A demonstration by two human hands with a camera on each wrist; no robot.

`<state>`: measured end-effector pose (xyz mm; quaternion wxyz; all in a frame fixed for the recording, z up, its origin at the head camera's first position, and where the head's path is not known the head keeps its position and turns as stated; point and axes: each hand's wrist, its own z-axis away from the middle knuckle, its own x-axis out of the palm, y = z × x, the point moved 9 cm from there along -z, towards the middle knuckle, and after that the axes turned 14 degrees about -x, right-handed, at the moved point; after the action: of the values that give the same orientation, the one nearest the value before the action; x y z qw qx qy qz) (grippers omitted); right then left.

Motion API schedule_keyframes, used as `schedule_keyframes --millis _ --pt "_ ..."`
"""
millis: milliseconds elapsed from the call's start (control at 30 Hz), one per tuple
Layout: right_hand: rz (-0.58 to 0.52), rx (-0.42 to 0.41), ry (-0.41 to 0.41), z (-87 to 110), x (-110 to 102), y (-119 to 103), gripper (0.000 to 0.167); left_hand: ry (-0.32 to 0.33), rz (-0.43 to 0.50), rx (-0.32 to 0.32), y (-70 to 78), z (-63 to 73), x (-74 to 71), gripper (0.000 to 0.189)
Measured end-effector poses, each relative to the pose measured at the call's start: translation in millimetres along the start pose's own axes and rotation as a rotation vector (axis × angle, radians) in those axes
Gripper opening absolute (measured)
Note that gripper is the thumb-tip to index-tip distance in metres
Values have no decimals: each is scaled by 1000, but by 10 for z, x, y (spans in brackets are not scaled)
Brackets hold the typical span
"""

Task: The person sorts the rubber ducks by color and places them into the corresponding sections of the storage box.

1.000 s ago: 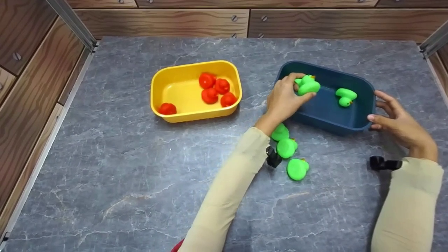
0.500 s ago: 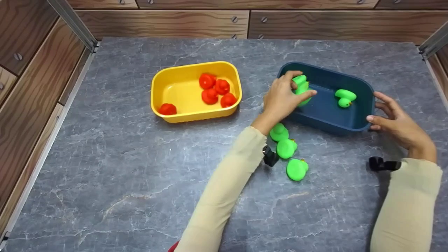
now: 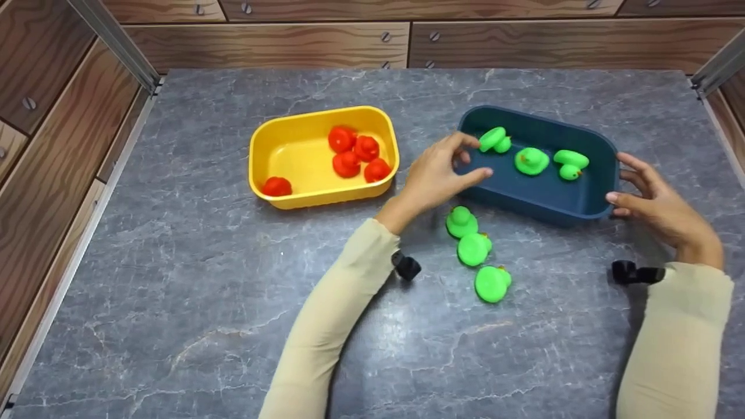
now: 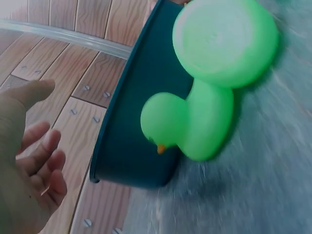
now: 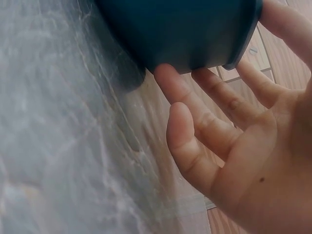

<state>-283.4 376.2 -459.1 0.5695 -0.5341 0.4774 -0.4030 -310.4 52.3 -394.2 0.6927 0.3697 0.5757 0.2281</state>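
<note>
My left hand (image 3: 439, 171) is beside the left end of the dark blue bin (image 3: 582, 131), thumb and fingers spread with nothing between them. Inside the bin lie three green rubber ducks: one tipped by the left wall (image 3: 493, 139), one upright in the middle (image 3: 531, 161), one on its side at the right (image 3: 571, 164). My right hand (image 3: 669, 203) touches the bin's right end; in the right wrist view its fingertips (image 5: 168, 73) meet the outer wall. In front of the bin three more green ducks (image 3: 474, 249) lie on the table, one upright, two showing their flat bases.
A yellow bin (image 3: 291, 201) stands to the left, with several red rubber ducks (image 3: 347, 164) in it. The grey marbled table (image 3: 204, 291) is bordered by wood-patterned panels (image 3: 262, 46) at the back and sides. A black wrist camera (image 3: 406, 266) sits by my left sleeve.
My left hand has let go of two green ducks inside the blue bin and drawn back left, out past its end. The right hand has stayed at the bin's right end.
</note>
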Motion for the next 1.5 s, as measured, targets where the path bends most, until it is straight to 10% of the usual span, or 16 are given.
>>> schedule_keyframes --millis 467,1500 --pt "-25 -18 -8 6 20 -14 73 -167 -61 130 -241 247 21 40" --pt "-57 -20 -4 -2 24 -13 73 -326 -256 40 -485 288 351 63"
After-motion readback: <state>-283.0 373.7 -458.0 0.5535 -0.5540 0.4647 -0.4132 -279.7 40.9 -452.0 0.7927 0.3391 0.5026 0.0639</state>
